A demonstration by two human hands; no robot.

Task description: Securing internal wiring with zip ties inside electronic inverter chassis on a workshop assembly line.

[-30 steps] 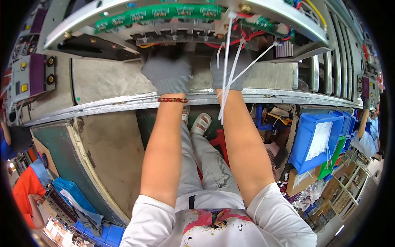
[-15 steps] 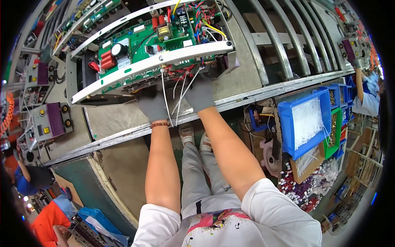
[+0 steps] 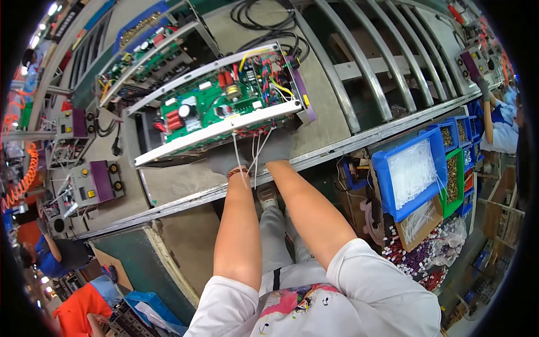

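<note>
An open metal chassis with white rails (image 3: 218,133) is on the bench in front of me, tilted slightly. Inside it are a green circuit board (image 3: 209,110) and bundled coloured wires (image 3: 270,78). Both my hands wear grey gloves and reach under the chassis's near side. My left hand (image 3: 224,159) is beneath the middle of the near rail. To its right, my right hand (image 3: 278,147) is beneath the rail's right part. The fingers of both are hidden by the chassis. Several white cable ties (image 3: 256,151) hang from the near side, between and across my wrists.
A second open chassis (image 3: 151,62) stands behind. Black cables (image 3: 264,22) lie at the back, left of metal rollers (image 3: 368,67). Purple-sided units (image 3: 98,182) stand at left. A blue bin of white cable ties (image 3: 412,174) and a green bin (image 3: 453,182) are at right. Other people work at both sides.
The chassis looks smaller and lower in the picture, as if lowered toward the bench, and the second chassis behind shows more fully. My hands stay under its near side. The view has shifted slightly.
</note>
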